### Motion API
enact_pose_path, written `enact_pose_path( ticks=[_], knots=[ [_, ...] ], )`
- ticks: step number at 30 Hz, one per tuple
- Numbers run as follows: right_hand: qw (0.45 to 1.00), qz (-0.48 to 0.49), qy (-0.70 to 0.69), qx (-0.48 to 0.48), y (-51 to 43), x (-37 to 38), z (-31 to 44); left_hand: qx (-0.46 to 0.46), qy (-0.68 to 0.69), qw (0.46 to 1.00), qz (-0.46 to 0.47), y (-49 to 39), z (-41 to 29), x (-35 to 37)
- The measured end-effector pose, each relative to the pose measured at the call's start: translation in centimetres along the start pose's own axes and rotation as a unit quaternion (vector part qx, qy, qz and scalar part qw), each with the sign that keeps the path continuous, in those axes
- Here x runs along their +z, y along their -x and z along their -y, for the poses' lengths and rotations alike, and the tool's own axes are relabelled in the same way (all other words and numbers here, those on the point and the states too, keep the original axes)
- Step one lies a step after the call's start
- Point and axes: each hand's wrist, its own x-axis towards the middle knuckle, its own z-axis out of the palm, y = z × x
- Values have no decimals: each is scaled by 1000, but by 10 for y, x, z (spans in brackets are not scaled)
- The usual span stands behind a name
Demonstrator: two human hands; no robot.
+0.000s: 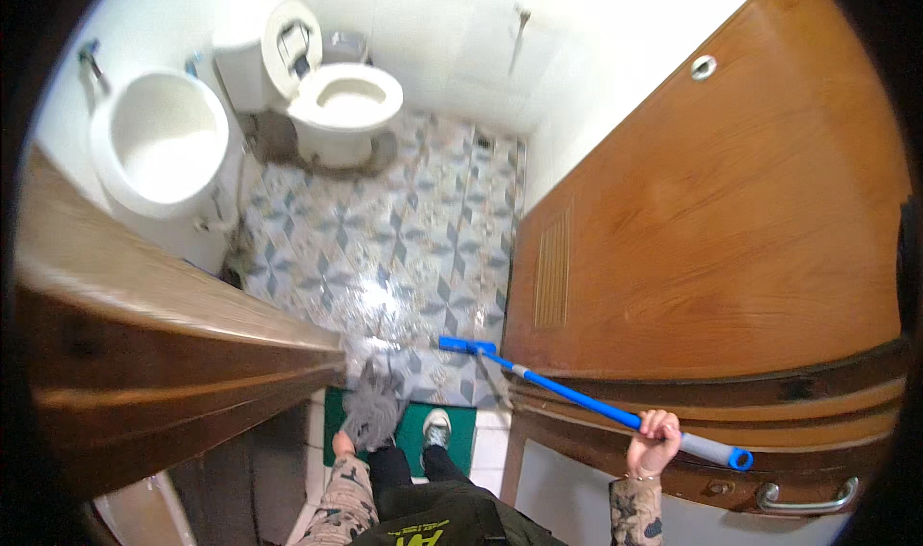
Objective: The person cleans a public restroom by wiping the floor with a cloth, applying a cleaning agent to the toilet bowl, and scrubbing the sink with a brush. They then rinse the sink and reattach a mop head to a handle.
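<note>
My right hand (655, 434) grips the blue pole of a flat mop (577, 394) just below its grey end grip. The mop's blue head (467, 345) is bare and lies at the tiled floor (404, 257) by the doorway. Low in front of me, my left hand (344, 443) holds a grey shaggy mop cloth (371, 409), which hangs over a green mat (458, 423). The fingers of that hand are partly hidden by the cloth.
An open wooden door (707, 243) with a metal handle (807, 499) stands right; a door frame (216, 358) is left. Beyond are a white washbasin (101, 157), a toilet (335, 146) with raised lid and a floor drain (484, 142). The floor shines as if wet.
</note>
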Motion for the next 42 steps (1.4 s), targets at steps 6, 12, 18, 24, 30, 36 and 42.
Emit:
enact_pose_path(
  ticks=[6,12,18,24,30,36,42],
  knots=[
    [990,114,-72,44,-46,34,-10,-126,279,949,-73,92,-57,-102],
    [979,171,-16,106,-158,37,-71,-161,482,836,-208,198,-31,-196],
    [937,34,90,337,-168,27,-109,-151,606,714,-316,316,42,-264],
    [909,76,167,373,-174,14,-144,-81,656,680,-319,424,83,-300],
    [837,122,231,481,-108,66,-202,88,719,593,-353,521,109,-310],
    [542,705,189,416,200,211,-131,128,629,620,-451,638,102,-360],
    [116,993,5,25,553,204,49,260,613,638,-387,746,125,-436]
  ],
)
